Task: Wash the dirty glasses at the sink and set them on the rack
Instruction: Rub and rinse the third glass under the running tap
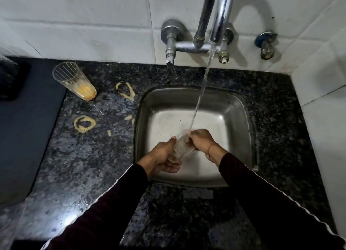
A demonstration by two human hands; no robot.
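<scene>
You've got a black speckled granite counter (89, 156) filling most of the view, w/ a white tiled wall (93, 24) behind and on the rt. Set into the counter is a square steel sink (234, 103), basin wet. Far left there's a flat dark slab (22, 137) lying beside the granite; can't tell what it is.

Above the sink, a wall-mounted chrome mixer tap (189, 47) w/ a tall spout; water stream (202, 88) runs from the spout mouth down to your hands. A smaller separate valve (265, 43) sits on the wall to the rt.

Your arms come in from the bottom in dark maroon sleeves (104, 212) w/ a white stripe. Left hand (162, 156) is wrapped round the base end of a clear glass (180, 146), held tilted over the basin, mouth end up toward the stream. Right hand (200, 139) has fingers curled at the glass's rim, right where the water lands. Thin thread band on your rt wrist (212, 149).

On the counter back-left, well apart from the sink: a second ribbed glass (74, 81), upright, w/ orange residue at the bottom. Between it and the sink, yellowish ring stains (84, 124) and smears on the granite.
</scene>
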